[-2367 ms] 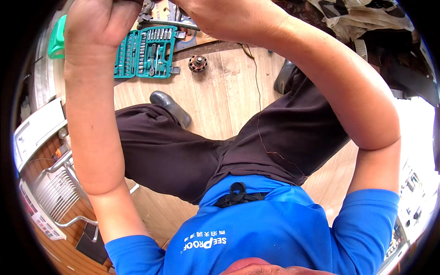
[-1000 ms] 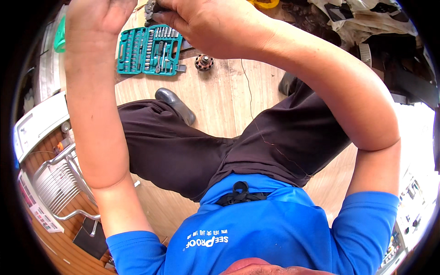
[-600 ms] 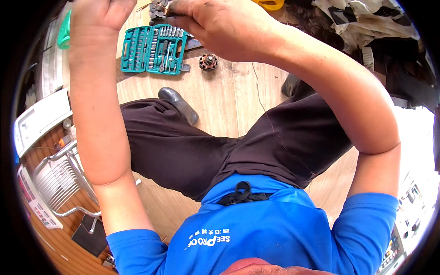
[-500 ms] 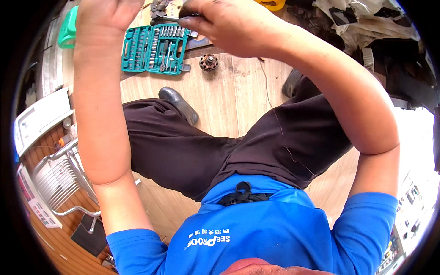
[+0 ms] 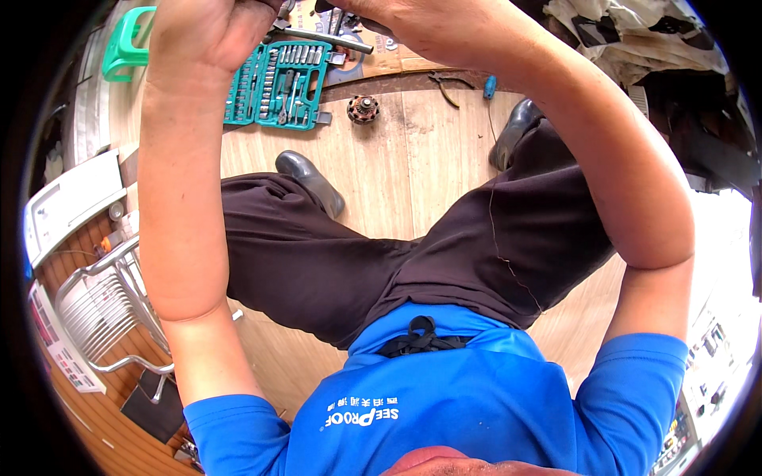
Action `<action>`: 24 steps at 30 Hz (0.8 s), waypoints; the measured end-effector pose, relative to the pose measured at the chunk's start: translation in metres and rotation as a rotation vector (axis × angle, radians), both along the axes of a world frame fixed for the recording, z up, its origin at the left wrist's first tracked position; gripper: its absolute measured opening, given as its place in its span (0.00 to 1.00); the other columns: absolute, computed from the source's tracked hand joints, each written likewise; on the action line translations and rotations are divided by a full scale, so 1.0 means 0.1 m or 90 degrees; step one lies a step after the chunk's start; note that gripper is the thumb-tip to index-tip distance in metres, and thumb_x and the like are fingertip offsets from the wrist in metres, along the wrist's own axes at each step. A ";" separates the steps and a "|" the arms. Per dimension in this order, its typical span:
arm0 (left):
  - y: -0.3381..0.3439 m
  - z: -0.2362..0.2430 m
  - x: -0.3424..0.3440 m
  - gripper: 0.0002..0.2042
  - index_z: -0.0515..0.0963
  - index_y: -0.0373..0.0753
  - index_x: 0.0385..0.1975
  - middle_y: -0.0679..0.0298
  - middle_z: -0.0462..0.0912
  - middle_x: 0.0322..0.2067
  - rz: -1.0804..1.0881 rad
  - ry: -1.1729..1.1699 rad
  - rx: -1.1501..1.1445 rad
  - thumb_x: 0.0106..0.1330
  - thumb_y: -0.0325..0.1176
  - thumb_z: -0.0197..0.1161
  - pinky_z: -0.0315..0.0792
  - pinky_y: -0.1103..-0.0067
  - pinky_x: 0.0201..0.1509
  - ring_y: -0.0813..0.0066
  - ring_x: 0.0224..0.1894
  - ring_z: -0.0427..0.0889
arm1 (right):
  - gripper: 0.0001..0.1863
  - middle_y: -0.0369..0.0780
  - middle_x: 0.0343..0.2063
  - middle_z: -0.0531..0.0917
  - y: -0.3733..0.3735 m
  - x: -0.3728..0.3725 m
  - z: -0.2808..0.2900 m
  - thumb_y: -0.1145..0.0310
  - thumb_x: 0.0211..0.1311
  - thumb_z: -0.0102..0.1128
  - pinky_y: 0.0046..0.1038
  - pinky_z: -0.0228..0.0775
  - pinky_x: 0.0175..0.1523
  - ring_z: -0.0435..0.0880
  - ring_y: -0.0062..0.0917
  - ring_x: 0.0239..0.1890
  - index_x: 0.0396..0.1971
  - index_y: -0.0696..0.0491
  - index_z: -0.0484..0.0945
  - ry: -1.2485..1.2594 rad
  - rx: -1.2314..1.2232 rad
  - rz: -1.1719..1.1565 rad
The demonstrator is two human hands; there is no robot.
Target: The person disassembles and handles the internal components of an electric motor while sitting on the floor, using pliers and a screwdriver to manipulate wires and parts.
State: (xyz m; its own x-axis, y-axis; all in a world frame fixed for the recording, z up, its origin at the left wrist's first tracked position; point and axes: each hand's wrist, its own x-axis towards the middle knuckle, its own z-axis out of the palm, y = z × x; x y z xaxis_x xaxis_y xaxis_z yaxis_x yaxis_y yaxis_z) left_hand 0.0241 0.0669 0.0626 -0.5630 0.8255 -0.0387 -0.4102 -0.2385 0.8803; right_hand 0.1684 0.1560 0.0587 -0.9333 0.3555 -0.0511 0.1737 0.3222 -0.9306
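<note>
At the top edge, my left hand has its fingers curled in, with the tips partly cut off by the frame. Close beside it on the right, my right hand has bent, dark-smudged fingers, also cut off at the top. What either hand grips is hidden. A grey metal bar lies just below the fingers. Under it sits an open teal socket set case with sockets and a ratchet. A small round rotor with copper windings rests on the floor nearby.
Pliers and a blue-handled tool lie beneath my right forearm. Cardboard covers the floor ahead. A green stool stands far left, a metal chair at left. A thin wire crosses my right trouser leg.
My right hand has moved up and to the right, and my left hand slightly right. The metal bar, pliers and blue-handled tool now show.
</note>
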 end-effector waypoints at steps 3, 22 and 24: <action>-0.02 0.02 0.02 0.09 0.72 0.38 0.43 0.73 0.65 0.17 -0.037 0.001 0.032 0.76 0.37 0.50 0.66 0.80 0.28 0.82 0.20 0.65 | 0.14 0.51 0.30 0.84 0.03 0.09 -0.07 0.67 0.69 0.52 0.34 0.72 0.44 0.82 0.32 0.33 0.41 0.64 0.80 0.089 0.029 0.029; -0.13 0.05 -0.22 0.09 0.72 0.39 0.45 0.74 0.62 0.17 -0.095 -0.023 0.026 0.75 0.37 0.52 0.59 0.83 0.25 0.84 0.16 0.60 | 0.14 0.45 0.34 0.85 0.00 0.07 0.02 0.68 0.71 0.52 0.28 0.72 0.46 0.80 0.22 0.36 0.45 0.62 0.79 0.088 -0.043 0.092; -0.14 0.02 -0.32 0.09 0.72 0.39 0.45 0.75 0.61 0.16 -0.156 -0.004 0.033 0.75 0.37 0.51 0.59 0.84 0.25 0.84 0.17 0.59 | 0.13 0.44 0.34 0.85 -0.06 0.06 0.00 0.68 0.71 0.52 0.28 0.72 0.46 0.80 0.22 0.36 0.46 0.62 0.79 0.074 -0.007 0.071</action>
State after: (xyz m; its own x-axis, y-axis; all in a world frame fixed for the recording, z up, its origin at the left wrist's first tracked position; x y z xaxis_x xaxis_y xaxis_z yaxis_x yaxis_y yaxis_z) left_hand -0.0081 0.0533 0.0642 -0.3455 0.9384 0.0038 -0.4667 -0.1753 0.8669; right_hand 0.1742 0.1499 0.0591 -0.9666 0.2501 0.0562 0.0287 0.3233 -0.9459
